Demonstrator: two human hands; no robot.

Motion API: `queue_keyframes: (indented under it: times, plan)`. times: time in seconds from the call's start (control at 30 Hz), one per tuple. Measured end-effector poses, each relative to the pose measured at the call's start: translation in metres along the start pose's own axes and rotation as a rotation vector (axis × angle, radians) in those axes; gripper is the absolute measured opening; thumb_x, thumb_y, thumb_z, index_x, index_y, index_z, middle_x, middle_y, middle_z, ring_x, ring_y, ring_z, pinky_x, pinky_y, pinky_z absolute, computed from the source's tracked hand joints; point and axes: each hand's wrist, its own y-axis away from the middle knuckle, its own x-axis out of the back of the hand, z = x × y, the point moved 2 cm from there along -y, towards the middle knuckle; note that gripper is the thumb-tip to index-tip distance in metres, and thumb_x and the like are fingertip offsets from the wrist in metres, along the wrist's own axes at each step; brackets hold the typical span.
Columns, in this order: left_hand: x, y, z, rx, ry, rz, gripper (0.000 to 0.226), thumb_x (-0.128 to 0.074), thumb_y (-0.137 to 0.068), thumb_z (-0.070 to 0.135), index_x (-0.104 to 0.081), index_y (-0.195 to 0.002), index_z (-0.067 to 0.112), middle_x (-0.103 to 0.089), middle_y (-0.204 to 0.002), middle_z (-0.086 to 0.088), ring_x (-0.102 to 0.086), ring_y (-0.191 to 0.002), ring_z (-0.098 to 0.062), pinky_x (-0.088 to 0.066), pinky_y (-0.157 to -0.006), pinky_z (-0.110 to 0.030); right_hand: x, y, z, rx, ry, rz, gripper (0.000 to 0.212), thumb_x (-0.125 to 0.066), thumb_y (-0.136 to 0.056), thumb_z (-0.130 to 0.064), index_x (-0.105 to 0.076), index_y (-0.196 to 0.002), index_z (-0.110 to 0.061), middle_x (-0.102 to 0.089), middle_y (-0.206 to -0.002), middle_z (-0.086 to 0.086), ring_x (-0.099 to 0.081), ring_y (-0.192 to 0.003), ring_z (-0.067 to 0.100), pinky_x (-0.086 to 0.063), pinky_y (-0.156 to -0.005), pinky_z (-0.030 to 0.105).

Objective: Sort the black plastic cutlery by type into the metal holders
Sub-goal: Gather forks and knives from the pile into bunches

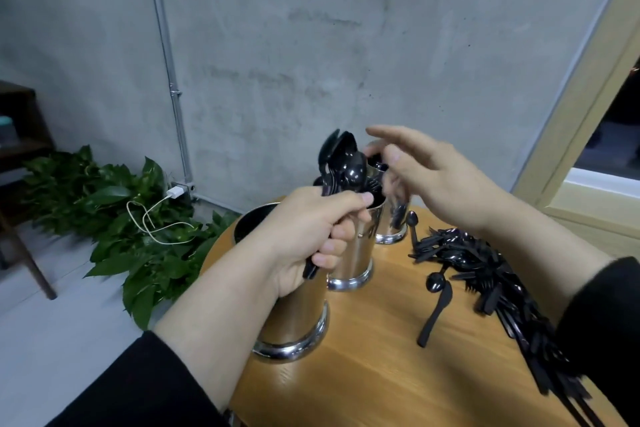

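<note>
My left hand grips a bundle of black plastic spoons upright by their handles, above the middle metal holder. The nearest metal holder stands below my left wrist, and its dark opening shows at the left. The far metal holder is partly hidden behind my right hand, which hovers with fingers extended next to the spoon bowls and holds nothing I can see. A heap of black cutlery lies on the round wooden table under my right forearm. A single spoon lies apart from it.
The table's edge curves off at the left, above a grey floor. Green leafy plants and a white charger cable lie on the floor by the concrete wall. A dark wooden stand is at far left, a window frame at right.
</note>
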Motion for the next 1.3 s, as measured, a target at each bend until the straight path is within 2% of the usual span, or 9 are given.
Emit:
queue_keyframes:
  times: [0.1,0.27,0.53,0.73,0.83,0.9,1.07,1.13,1.3]
  plan:
    - [-0.027,0.001,-0.007,0.073,-0.075,-0.121,0.024,-0.065,-0.098,0.025,-0.064,-0.080,0.009,-0.035,-0.054,0.002,-0.027,-0.040,-0.008,-0.020,-0.035,-0.018,-0.001,0.025,-0.006,-0.009,-0.061,-0.078,0.050,-0.054,-0.094,-0.044,-0.050,-0.141,-0.031,-0.059,-0.083,0.007,-0.055,-0.067,0.015,-0.050,-0.064,0.030]
    - [-0.062,0.002,-0.019,0.085,-0.124,-0.165,0.023,-0.065,-0.099,0.026,-0.060,-0.085,0.008,-0.034,-0.055,0.002,-0.026,-0.041,-0.009,-0.021,-0.037,-0.020,0.018,0.053,-0.001,-0.118,-0.110,-0.038,0.039,-0.068,-0.094,-0.024,-0.058,-0.132,-0.026,-0.061,-0.067,-0.020,-0.057,-0.062,0.008,-0.049,-0.062,0.023]
    - [-0.089,-0.002,-0.031,-0.036,-0.115,-0.157,0.026,-0.068,-0.098,0.034,-0.061,-0.102,0.009,-0.043,-0.060,0.004,-0.033,-0.043,-0.008,-0.027,-0.039,-0.020,0.042,0.085,0.017,-0.280,-0.177,0.182,0.022,-0.076,-0.088,-0.025,-0.071,-0.108,-0.016,-0.063,-0.065,-0.002,-0.064,-0.059,0.014,-0.054,-0.063,0.021]
    - [-0.101,-0.003,-0.036,-0.145,-0.401,-0.023,0.021,-0.070,-0.095,0.029,-0.060,-0.084,0.015,-0.050,-0.060,0.001,-0.040,-0.042,-0.014,-0.033,-0.042,-0.023,0.048,0.089,0.020,-0.384,-0.314,0.323,0.015,-0.067,-0.096,-0.016,-0.071,-0.105,-0.005,-0.074,-0.079,0.020,-0.071,-0.066,0.024,-0.063,-0.073,0.034]
    - [-0.106,-0.003,-0.037,-0.113,-0.383,-0.006,0.024,-0.072,-0.094,0.028,-0.057,-0.079,0.017,-0.041,-0.052,0.003,-0.033,-0.040,-0.015,-0.028,-0.042,-0.024,0.047,0.092,0.015,-0.348,-0.378,0.332,0.014,-0.065,-0.098,-0.018,-0.071,-0.105,-0.008,-0.075,-0.074,0.013,-0.072,-0.067,0.023,-0.063,-0.075,0.032]
    - [-0.108,-0.001,-0.037,-0.046,-0.284,-0.058,0.029,-0.073,-0.094,0.032,-0.055,-0.079,0.014,-0.034,-0.050,0.005,-0.026,-0.040,-0.013,-0.022,-0.042,-0.024,0.048,0.095,0.012,-0.280,-0.378,0.316,0.021,-0.064,-0.098,-0.024,-0.070,-0.112,-0.010,-0.072,-0.073,0.009,-0.068,-0.063,0.017,-0.060,-0.069,0.025]
    - [-0.105,0.006,-0.032,0.073,-0.141,-0.275,0.031,-0.063,-0.100,0.028,-0.060,-0.075,0.010,-0.027,-0.048,0.001,-0.022,-0.033,-0.008,-0.017,-0.037,-0.018,0.055,0.098,0.012,-0.104,0.251,0.171,0.050,-0.068,-0.089,-0.047,-0.056,-0.137,-0.038,-0.063,-0.101,-0.014,-0.060,-0.076,0.002,-0.044,-0.069,0.011]
    - [-0.104,0.011,-0.029,0.122,-0.136,-0.383,0.030,-0.056,-0.103,0.025,-0.064,-0.080,0.008,-0.024,-0.046,0.001,-0.020,-0.032,-0.007,-0.015,-0.037,-0.017,0.053,0.098,0.010,-0.067,0.225,0.060,0.051,-0.066,-0.091,-0.044,-0.053,-0.139,-0.041,-0.062,-0.121,-0.021,-0.061,-0.085,-0.003,-0.045,-0.078,0.010]
    - [-0.101,0.014,-0.026,0.110,-0.241,-0.387,0.016,-0.057,-0.101,0.023,-0.064,-0.091,0.013,-0.029,-0.049,0.001,-0.026,-0.036,-0.010,-0.023,-0.039,-0.020,0.049,0.097,0.006,-0.070,-0.102,-0.064,0.015,-0.065,-0.095,-0.018,-0.066,-0.110,-0.019,-0.070,-0.085,0.007,-0.063,-0.067,0.014,-0.053,-0.066,0.026]
